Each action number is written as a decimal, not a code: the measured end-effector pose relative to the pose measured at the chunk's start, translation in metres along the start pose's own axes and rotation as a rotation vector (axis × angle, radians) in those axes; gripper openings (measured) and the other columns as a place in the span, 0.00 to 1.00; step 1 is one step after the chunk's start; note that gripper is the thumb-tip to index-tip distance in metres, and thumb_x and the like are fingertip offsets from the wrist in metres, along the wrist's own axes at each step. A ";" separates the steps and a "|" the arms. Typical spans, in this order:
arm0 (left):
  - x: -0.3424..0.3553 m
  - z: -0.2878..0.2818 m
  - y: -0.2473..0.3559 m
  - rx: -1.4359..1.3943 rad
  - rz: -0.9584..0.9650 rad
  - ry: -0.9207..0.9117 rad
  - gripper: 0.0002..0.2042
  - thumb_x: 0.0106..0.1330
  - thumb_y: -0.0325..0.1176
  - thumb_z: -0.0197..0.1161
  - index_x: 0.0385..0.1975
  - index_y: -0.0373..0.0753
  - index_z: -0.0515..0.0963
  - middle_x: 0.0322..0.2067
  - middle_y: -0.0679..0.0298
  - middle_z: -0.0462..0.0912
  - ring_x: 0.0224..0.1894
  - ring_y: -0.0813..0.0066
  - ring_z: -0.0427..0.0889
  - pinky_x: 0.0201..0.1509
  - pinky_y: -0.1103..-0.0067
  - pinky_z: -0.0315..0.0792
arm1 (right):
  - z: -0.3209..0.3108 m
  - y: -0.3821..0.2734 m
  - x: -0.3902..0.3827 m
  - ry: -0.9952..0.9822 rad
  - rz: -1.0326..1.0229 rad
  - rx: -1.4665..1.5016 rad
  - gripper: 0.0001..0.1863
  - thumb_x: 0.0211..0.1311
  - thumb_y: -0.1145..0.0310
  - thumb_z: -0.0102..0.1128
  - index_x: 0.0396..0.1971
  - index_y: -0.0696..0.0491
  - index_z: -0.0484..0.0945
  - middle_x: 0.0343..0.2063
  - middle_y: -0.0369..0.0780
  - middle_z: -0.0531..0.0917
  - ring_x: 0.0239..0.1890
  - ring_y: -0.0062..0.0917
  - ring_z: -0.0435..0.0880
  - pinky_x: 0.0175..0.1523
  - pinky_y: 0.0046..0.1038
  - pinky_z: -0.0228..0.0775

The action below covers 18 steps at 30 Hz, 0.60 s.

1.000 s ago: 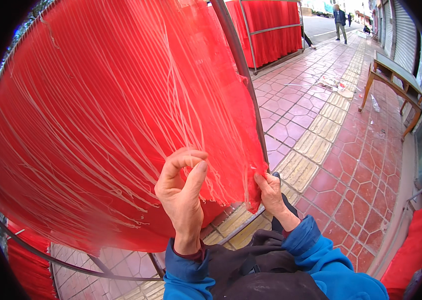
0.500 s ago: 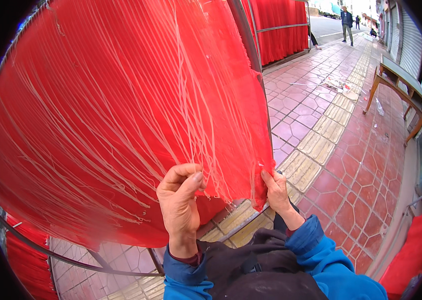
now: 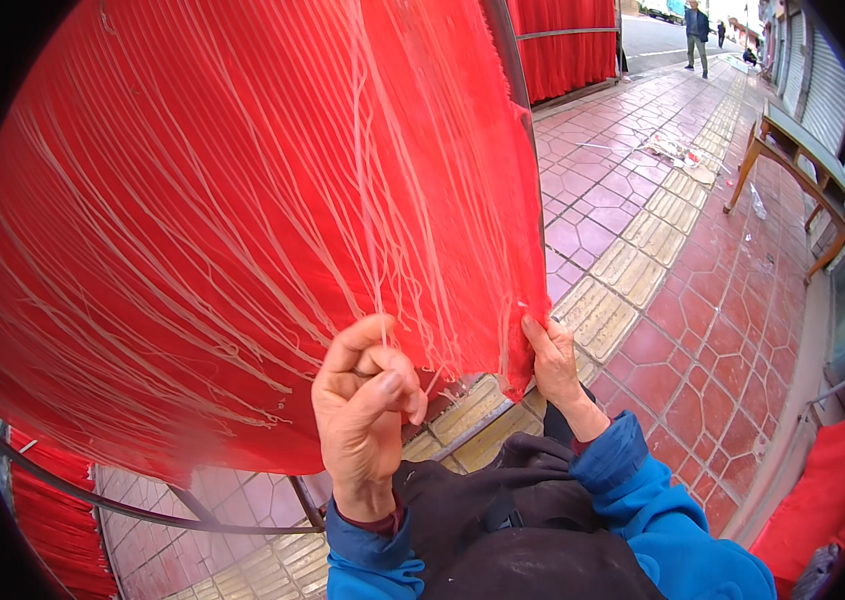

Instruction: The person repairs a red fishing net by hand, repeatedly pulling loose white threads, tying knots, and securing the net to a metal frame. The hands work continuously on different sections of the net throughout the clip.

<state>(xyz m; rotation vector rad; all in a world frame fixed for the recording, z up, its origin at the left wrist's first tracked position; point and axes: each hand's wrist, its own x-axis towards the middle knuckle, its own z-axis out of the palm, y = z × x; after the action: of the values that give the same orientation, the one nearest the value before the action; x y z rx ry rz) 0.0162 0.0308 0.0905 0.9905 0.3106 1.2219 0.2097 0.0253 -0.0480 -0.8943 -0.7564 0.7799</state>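
A large red cloth (image 3: 243, 250) hangs before me, with many long pale threads (image 3: 368, 180) running down its face and loose ends dangling at the lower edge. My left hand (image 3: 368, 410) is raised just in front of that edge, its fingers curled in. One pale strand runs down into these curled fingers; its end is hidden. At the cloth's lower right corner, my right hand (image 3: 558, 370) pinches the red edge between thumb and fingers.
A dark metal frame (image 3: 153, 520) curves below and beside the cloth. More red cloth (image 3: 563, 60) hangs beyond it. A wooden table (image 3: 793, 150) stands at the right on the tiled pavement (image 3: 683, 350), near litter (image 3: 683, 155). A person (image 3: 697, 40) stands far off.
My left hand's fingers have shifted, with the thumb lower and the fingers less tightly pinched. The threads beside it have moved and hang looser. My right hand keeps its hold on the cloth edge.
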 end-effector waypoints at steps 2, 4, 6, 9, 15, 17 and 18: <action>-0.002 -0.001 -0.006 0.008 -0.118 -0.004 0.12 0.57 0.21 0.61 0.42 0.29 0.75 0.24 0.60 0.78 0.23 0.78 0.75 0.26 0.80 0.71 | 0.000 0.000 0.000 -0.001 -0.001 0.008 0.12 0.68 0.64 0.52 0.32 0.57 0.79 0.23 0.25 0.75 0.24 0.06 0.66 0.28 0.14 0.55; -0.006 -0.001 -0.014 0.090 -0.144 -0.004 0.09 0.56 0.21 0.64 0.37 0.30 0.76 0.26 0.60 0.80 0.29 0.76 0.79 0.33 0.81 0.73 | -0.003 -0.001 0.000 -0.033 -0.002 0.001 0.12 0.68 0.64 0.52 0.33 0.57 0.79 0.23 0.25 0.76 0.24 0.06 0.66 0.29 0.14 0.56; -0.010 -0.001 -0.022 0.162 -0.110 -0.017 0.09 0.55 0.20 0.64 0.36 0.30 0.76 0.28 0.61 0.80 0.31 0.76 0.80 0.37 0.82 0.74 | -0.006 -0.002 0.000 -0.060 0.012 -0.046 0.13 0.68 0.67 0.50 0.42 0.60 0.77 0.30 0.29 0.79 0.31 0.09 0.71 0.35 0.16 0.63; -0.020 -0.002 -0.033 0.238 -0.074 -0.005 0.08 0.57 0.18 0.63 0.36 0.30 0.76 0.29 0.62 0.80 0.32 0.78 0.80 0.39 0.82 0.74 | -0.007 0.001 0.000 -0.049 0.018 -0.017 0.13 0.68 0.67 0.50 0.42 0.60 0.78 0.30 0.29 0.80 0.31 0.09 0.72 0.36 0.16 0.64; -0.045 -0.005 -0.045 0.351 -0.210 0.029 0.06 0.59 0.19 0.62 0.36 0.30 0.78 0.30 0.65 0.80 0.33 0.83 0.77 0.38 0.86 0.71 | -0.014 0.005 0.002 -0.090 0.021 -0.012 0.13 0.69 0.69 0.48 0.45 0.61 0.77 0.34 0.31 0.81 0.36 0.10 0.74 0.41 0.19 0.66; -0.050 -0.007 -0.051 0.450 -0.155 -0.014 0.05 0.59 0.19 0.62 0.34 0.31 0.78 0.30 0.64 0.80 0.35 0.81 0.77 0.41 0.83 0.71 | -0.018 0.006 0.002 -0.113 -0.003 -0.048 0.14 0.69 0.69 0.48 0.45 0.60 0.77 0.34 0.32 0.81 0.36 0.10 0.74 0.42 0.19 0.66; -0.051 -0.009 -0.054 0.483 -0.116 -0.045 0.04 0.58 0.19 0.62 0.33 0.31 0.79 0.30 0.63 0.81 0.35 0.80 0.77 0.43 0.81 0.71 | -0.018 0.009 0.003 -0.109 0.015 -0.024 0.13 0.69 0.69 0.47 0.45 0.60 0.77 0.33 0.31 0.81 0.35 0.10 0.73 0.41 0.18 0.66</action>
<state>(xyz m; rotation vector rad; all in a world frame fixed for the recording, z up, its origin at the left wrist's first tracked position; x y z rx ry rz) 0.0261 -0.0103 0.0287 1.3906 0.6385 1.0365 0.2237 0.0242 -0.0626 -0.8856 -0.8572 0.8390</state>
